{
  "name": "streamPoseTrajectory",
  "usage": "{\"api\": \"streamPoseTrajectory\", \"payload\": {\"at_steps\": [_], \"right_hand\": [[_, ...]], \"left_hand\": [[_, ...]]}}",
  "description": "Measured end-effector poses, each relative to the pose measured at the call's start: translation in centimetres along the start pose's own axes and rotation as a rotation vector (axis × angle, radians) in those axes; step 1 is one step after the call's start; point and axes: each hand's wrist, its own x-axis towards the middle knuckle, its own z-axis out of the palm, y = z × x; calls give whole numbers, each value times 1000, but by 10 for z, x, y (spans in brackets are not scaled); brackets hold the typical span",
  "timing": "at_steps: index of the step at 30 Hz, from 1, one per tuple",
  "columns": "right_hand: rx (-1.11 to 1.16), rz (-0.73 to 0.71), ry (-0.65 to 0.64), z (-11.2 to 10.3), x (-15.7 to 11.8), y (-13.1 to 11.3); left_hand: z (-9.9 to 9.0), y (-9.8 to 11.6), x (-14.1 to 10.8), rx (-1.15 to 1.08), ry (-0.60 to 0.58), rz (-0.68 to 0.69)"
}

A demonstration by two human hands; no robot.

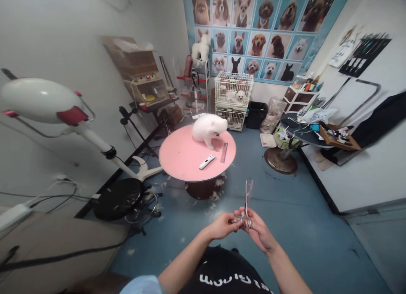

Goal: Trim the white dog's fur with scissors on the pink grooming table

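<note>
Both my hands meet low in the view around a pair of scissors, whose parted blades point up and away from me. My right hand is closed on the handle side, beneath the finger rings. Fingers of my left hand pinch at the other side of the handles. Farther off, a small white dog sits on a round pink table, its head lowered and turned to the right. Near its front paws lie a white clipper and a flat comb.
A stand dryer and a black stool stand on the left. At the back is a cage with a white dog inside, beside a black bin. On the right, a dark round table carries tools and a cardboard box.
</note>
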Motion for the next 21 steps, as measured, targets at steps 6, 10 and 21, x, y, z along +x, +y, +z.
{"api": "streamPoseTrajectory", "payload": {"at_steps": [6,10,21], "right_hand": [[116,22,-42,52,2,41],[163,-15,-42,77,6,73],[414,-110,-23,115,-9,122]], "left_hand": [[-34,-8,-57,-26,50,-89],[-56,-19,-85,-13,-58,-67],[-64,-45,-109,352,-89,-145]]}}
